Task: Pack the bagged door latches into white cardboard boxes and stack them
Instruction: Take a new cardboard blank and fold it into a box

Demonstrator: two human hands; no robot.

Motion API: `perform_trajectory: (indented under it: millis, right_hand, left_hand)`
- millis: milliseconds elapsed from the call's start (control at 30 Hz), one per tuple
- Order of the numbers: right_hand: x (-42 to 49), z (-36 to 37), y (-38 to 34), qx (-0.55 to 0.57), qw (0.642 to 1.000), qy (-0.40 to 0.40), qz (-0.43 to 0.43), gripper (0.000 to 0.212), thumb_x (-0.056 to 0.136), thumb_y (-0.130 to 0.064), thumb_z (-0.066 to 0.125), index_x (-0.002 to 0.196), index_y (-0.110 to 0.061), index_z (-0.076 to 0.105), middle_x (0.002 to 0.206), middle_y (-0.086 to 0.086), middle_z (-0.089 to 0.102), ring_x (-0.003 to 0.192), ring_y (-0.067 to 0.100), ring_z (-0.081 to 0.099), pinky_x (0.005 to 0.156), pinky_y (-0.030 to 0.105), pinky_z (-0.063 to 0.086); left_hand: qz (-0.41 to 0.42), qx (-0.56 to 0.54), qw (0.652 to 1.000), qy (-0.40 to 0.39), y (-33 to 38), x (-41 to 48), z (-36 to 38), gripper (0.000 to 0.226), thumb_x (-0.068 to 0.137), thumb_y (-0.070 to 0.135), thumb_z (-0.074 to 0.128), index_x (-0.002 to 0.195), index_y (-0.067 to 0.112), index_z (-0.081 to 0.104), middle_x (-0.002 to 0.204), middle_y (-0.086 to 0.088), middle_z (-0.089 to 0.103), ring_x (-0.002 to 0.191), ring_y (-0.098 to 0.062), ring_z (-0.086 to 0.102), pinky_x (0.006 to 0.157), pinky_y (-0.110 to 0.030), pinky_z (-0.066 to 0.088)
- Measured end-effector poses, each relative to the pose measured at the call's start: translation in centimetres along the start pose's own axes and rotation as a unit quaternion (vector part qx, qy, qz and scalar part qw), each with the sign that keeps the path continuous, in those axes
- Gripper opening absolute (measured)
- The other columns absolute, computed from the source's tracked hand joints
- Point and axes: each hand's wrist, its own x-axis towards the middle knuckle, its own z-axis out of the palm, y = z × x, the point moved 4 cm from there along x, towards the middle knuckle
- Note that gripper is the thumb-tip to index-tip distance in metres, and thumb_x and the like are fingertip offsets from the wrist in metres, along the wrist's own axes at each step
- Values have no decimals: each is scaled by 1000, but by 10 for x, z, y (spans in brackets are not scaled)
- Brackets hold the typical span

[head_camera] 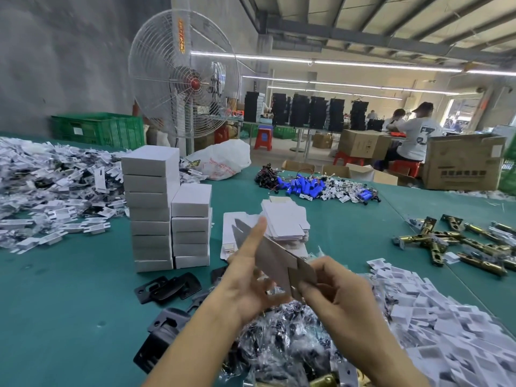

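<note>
At the far left a heap of white cards covers the green tabletop. Right of it stand two stacks of closed white boxes, the tall stack touching the short stack. Black plates lie in front of them. In the middle the left grip holds a half-folded box blank above the tabletop, with the forefinger straight along its face and the other fingers curled beneath. The right grip pinches the blank's brown near flap. Behind it lies a pile of flat blanks. Under the hands lies a heap of bagged latches. Further back are blue batteries. At the right lie brass latches and, nearer, more cards.
</note>
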Motion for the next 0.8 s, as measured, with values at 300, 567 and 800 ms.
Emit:
perform_trajectory:
  millis: [300, 567, 800]
  right_hand:
    - [-3, -9, -22, -209, 972, 65, -82, 71, 85, 0, 68, 137, -45, 51, 65, -30, 55, 58, -4, 50, 57, 16, 40]
    - [-7, -6, -32, -264, 941, 151, -146, 63, 74, -6, 85, 125, -36, 65, 94, -10, 73, 74, 8, 68, 61, 28, 55]
    - [-1, -8, -14, -253, 967, 0, -26, 75, 83, -6, 69, 136, -55, 48, 109, -20, 70, 99, 7, 66, 83, 35, 54]
  left_hand:
    - [66, -14, 998, 17, 2, -9, 12, 107, 39, 47, 92, 132, 27, 42, 114, -17, 70, 97, -39, 71, 72, -57, 60]
    - [76, 5, 997, -4, 2, -13, 16, 120, 36, 46, 91, 138, 35, 30, 111, -19, 66, 66, -30, 74, 64, -49, 59]
    - [176, 27, 983, 48, 13, -6, 6, 126, 36, 33, 99, 142, 33, 31, 112, -8, 68, 80, -21, 73, 57, -37, 57]
